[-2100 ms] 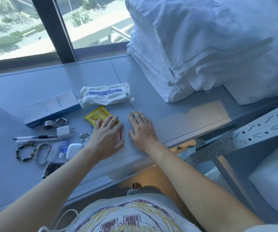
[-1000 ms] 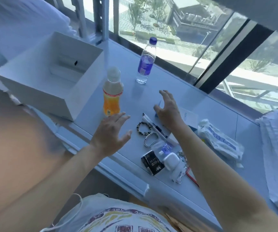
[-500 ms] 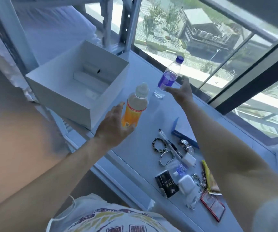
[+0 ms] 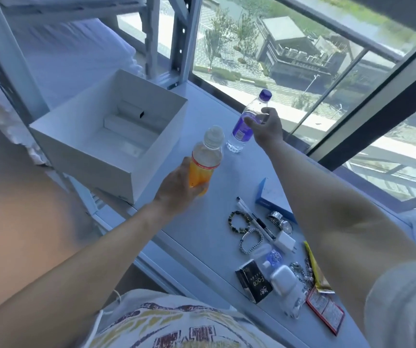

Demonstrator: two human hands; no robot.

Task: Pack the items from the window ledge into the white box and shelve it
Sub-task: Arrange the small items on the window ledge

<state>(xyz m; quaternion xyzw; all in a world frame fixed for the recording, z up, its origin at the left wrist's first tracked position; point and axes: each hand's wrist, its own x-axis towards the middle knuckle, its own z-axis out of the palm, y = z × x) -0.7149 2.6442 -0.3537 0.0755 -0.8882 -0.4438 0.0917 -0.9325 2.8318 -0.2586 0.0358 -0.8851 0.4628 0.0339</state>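
Observation:
An open white box [image 4: 116, 151] stands at the left end of the grey window ledge [image 4: 201, 229]. My left hand [image 4: 176, 189] grips the lower half of an orange drink bottle [image 4: 205, 159] just right of the box. My right hand [image 4: 267, 128] wraps around a clear water bottle with a purple label [image 4: 243, 130] farther back by the window. Small items lie on the ledge between my arms: a beaded bracelet [image 4: 238, 222], a chain bracelet [image 4: 250, 241], a pen [image 4: 254, 218], a watch [image 4: 279, 221], a white charger [image 4: 284, 242], a black packet [image 4: 254, 281] and a white earbud case [image 4: 283, 278].
A metal shelf upright [image 4: 184, 38] rises behind the box, with white bedding [image 4: 76, 54] on the rack to the left. A blue carton [image 4: 269, 197] lies partly under my right forearm. A yellow sachet [image 4: 314, 270] and a red-edged card [image 4: 326, 310] lie at the right.
The view swung left from the towels to the box end of the ledge. My left hand closed on the orange bottle, and my right hand reached back and closed on the purple-label bottle.

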